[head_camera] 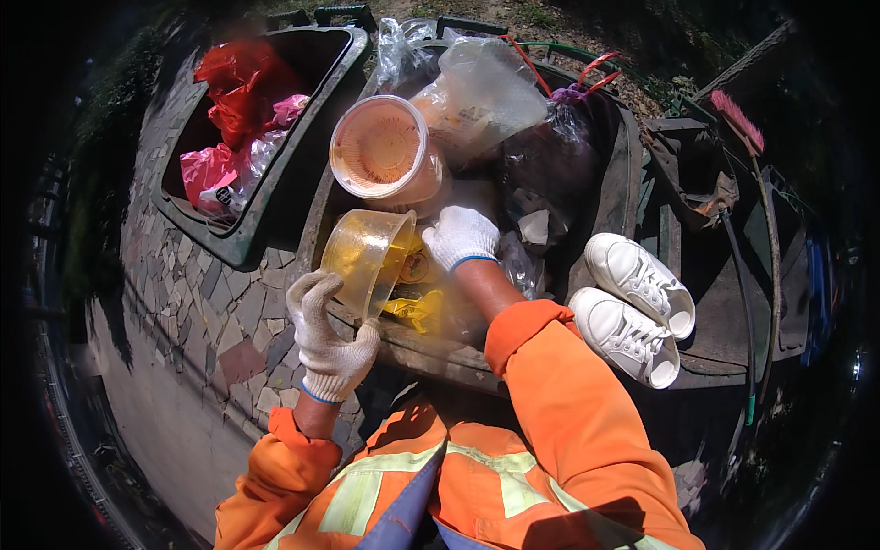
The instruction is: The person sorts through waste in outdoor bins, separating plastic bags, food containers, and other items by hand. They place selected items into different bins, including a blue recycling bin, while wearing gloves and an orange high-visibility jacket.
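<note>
My left hand (333, 330), in a white knitted glove, grips the rim and side of a clear round plastic container (364, 258), tilted on its side at the near edge of an open waste bin (433, 364). My right hand (464, 237), gloved alike, is closed in a fist over the rubbish in this bin; whether it grips something is hidden. Beyond the hands, a stained round plastic tub (381, 148) lies with its opening towards me. Around it are a cloudy plastic bag (485, 96), a dark tied bag (557, 155) with red ties and yellow wrappers (416, 309).
At left stands another open bin (258, 240) holding red and pink bags (244, 82). White lace-up shoes (629, 337) rest on the right side. Further right are a pink-bristled broom (739, 120) and a long-handled dustpan (687, 172). Stone paving (240, 323) lies at lower left.
</note>
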Available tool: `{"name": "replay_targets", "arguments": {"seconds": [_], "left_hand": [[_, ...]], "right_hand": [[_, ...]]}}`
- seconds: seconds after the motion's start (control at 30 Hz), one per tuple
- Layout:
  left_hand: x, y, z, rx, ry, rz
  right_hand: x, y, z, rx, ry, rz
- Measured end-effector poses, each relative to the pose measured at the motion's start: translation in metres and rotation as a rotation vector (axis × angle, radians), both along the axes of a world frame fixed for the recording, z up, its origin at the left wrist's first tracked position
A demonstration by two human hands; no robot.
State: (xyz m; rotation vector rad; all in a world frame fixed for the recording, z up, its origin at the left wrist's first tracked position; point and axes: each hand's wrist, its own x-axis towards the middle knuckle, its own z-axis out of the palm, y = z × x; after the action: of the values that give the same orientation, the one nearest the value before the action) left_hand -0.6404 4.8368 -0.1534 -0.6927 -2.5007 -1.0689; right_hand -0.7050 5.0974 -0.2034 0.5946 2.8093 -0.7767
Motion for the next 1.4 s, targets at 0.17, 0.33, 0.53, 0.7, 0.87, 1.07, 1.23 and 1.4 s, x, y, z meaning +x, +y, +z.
{"name": "replay_targets", "arguments": {"seconds": [0.17, 0.33, 0.53, 0.7, 0.87, 1.07, 1.23, 1.4], "left_hand": [[0.002, -0.006, 0.0, 0.018, -0.032, -0.025], [0.005, -0.005, -0.003, 0.082, -0.07, -0.011], [0.005, 0.004, -0.004, 0.099, -0.042, -0.025], [0.01, 0.003, 0.003, 0.07, -0.046, -0.041], [0.015, 0.005, 0.002, 0.085, -0.027, -0.037], [0.018, 0.015, -0.003, 0.109, -0.01, -0.024], [0.026, 0.03, 0.003, 0.113, -0.055, -0.009], [0.041, 0.044, 0.016, 0.103, 0.063, 0.004]], "right_hand": [[0.004, 0.019, -0.01, 0.082, -0.064, -0.024], [0.022, 0.075, 0.006, 0.235, -0.132, -0.022], [0.021, 0.082, -0.002, 0.314, -0.12, -0.02], [0.012, 0.095, 0.006, 0.212, -0.061, -0.262], [0.023, 0.116, 0.024, 0.125, 0.029, -0.369], [0.042, 0.116, 0.046, 0.102, 0.138, -0.308], [0.054, 0.131, 0.066, 0.016, 0.35, -0.359], [0.064, 0.174, 0.082, -0.641, 0.538, -0.569]]}}
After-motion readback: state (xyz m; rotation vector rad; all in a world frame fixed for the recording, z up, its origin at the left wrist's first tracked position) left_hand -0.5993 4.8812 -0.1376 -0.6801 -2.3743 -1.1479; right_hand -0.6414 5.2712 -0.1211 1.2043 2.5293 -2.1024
